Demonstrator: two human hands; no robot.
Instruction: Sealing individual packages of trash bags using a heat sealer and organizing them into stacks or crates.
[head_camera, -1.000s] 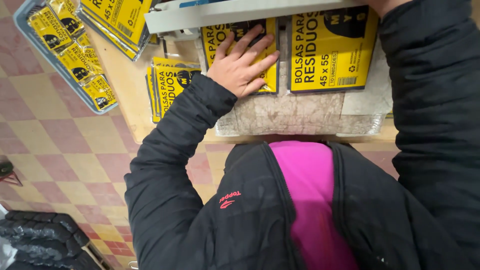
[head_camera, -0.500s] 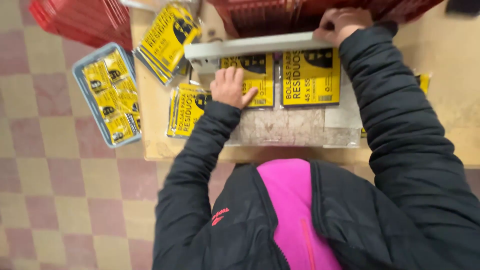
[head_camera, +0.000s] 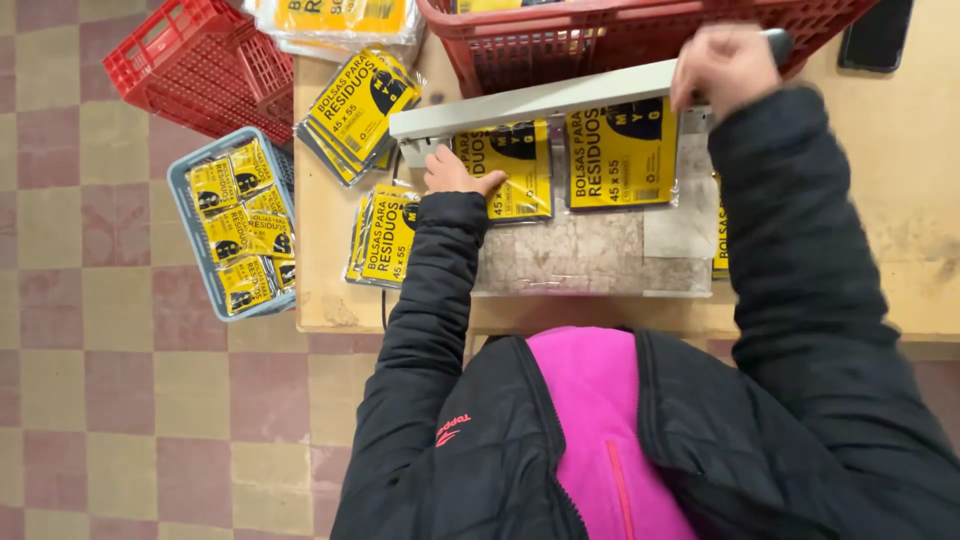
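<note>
My right hand (head_camera: 724, 66) is closed around the black handle end of a long grey sealer arm (head_camera: 530, 103) that lies across the wooden table (head_camera: 900, 180). Under the arm lie two yellow packets side by side, one on the left (head_camera: 515, 170) and one on the right (head_camera: 620, 158), on the machine's worn grey base (head_camera: 580, 255). My left hand (head_camera: 452, 174) rests with curled fingers on the left packet's near left corner, close to the arm's hinge end.
A pile of yellow packets (head_camera: 385, 235) lies left of the base, another pile (head_camera: 362, 110) beyond it. A red basket (head_camera: 640, 40) stands behind the arm. On the checked floor sit a blue tray (head_camera: 235, 225) of packets and a red crate (head_camera: 195, 70). A dark phone (head_camera: 878, 35) lies far right.
My view has pulled back and up. My left hand went from lying flat and spread on the left packet to curled at its corner. My right hand stays on the arm's handle.
</note>
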